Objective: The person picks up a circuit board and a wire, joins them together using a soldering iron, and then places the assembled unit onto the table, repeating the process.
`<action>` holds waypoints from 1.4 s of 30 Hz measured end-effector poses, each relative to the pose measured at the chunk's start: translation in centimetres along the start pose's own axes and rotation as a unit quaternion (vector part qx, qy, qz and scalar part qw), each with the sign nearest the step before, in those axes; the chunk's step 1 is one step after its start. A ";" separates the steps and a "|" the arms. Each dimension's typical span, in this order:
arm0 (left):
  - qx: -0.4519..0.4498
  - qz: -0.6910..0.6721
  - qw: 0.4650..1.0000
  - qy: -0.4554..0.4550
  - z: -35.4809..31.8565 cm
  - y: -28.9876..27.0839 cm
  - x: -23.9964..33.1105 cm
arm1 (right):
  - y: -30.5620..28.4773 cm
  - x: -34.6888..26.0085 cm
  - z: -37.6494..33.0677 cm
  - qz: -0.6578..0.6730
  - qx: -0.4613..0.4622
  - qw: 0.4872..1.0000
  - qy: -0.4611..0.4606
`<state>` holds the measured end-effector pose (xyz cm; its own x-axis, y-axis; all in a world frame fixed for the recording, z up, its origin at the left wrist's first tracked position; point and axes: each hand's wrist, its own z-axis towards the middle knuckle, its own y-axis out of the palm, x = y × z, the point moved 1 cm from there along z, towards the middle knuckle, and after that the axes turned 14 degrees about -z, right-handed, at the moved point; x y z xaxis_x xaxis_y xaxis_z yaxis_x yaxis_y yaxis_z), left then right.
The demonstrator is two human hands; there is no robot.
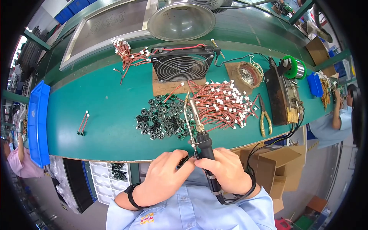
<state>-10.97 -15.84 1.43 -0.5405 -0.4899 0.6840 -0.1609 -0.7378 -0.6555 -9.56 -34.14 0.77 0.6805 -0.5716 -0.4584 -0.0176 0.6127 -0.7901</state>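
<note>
My right hand (230, 170) is wrapped round the black handle of a soldering iron (205, 145), whose thin metal feed tube runs alongside to the tip. That tip points away from me, over the edge of a pile of small black-and-green components (163, 119). Close beside it, my left hand (163, 174) pinches a small dark component (183, 162), partly hidden by the fingers. Red wire leads with white connectors (226, 103) lie heaped right of the components. At the left, a joined piece of wires and component (83, 123) lies alone on the green mat.
A black fan (183, 64) stands behind the piles, near a round dish of solder scraps (249, 75). Pliers (264, 117), a dark soldering unit (276, 92) and a solder spool (295, 68) are rightward. A blue bin (38, 122) sits far left. Cardboard boxes (268, 168) stand below; co-workers flank both sides.
</note>
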 end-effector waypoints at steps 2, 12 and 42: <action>0.003 -0.010 1.000 -0.006 0.2 0.0 0.2 | 0.2 -0.2 -0.1 -0.019 0.001 1.000 0.001; 0.032 -0.163 0.985 -0.048 0.3 -0.3 0.4 | 2.0 -0.5 -1.4 0.286 0.090 0.946 0.124; 0.065 -0.857 0.446 -0.249 -0.4 1.6 -3.2 | 1.3 -2.3 1.6 0.281 0.106 0.940 0.163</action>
<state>-9.84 -15.21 -1.97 0.5405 0.8275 0.1522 0.0811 -0.2313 0.9695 -9.93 -31.17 1.46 0.3462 -0.2411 -0.9067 -0.1365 0.9432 -0.3030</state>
